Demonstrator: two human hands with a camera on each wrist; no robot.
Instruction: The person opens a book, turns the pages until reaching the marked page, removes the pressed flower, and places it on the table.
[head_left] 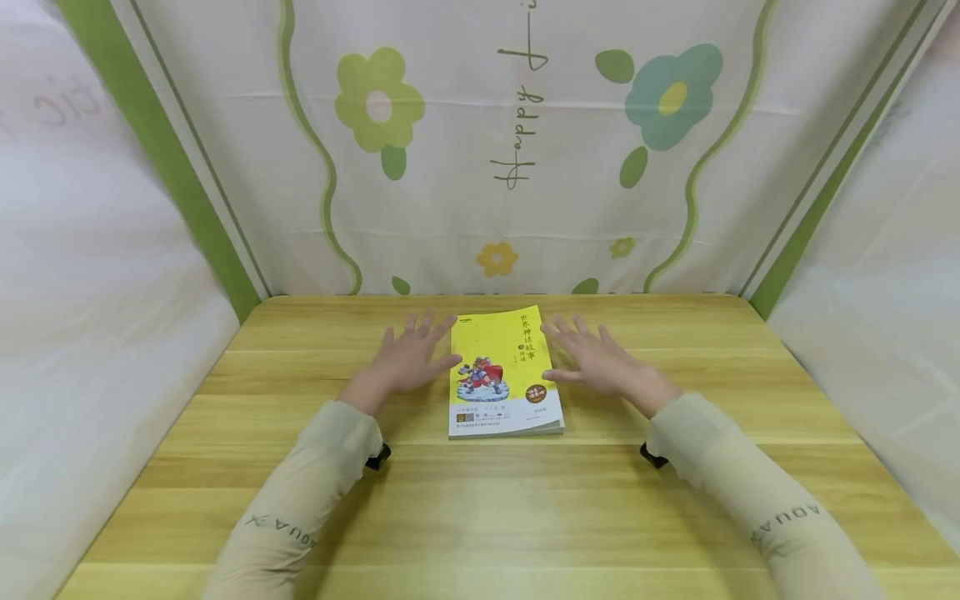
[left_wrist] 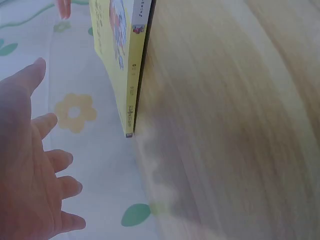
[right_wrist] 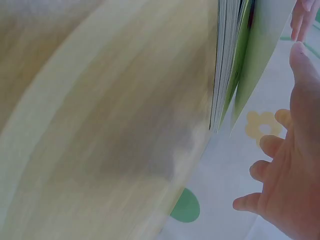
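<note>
The yellow book [head_left: 506,367] is lying front cover up on the counter [head_left: 510,508], with the left hand [head_left: 410,360] hovering beside its left edge and the right hand [head_left: 602,362] beside its right, both grasping nothing, fingers spread, leaving it apparently positioned but not yet gripped.

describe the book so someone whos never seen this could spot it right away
On the wood-grain table, look toward the flowered cloth. There, between the left hand and the right hand, lies the book, face up. Mostly bright yellow, with a red-caped cartoon figure, it stands out from the pale cloth behind.
</note>
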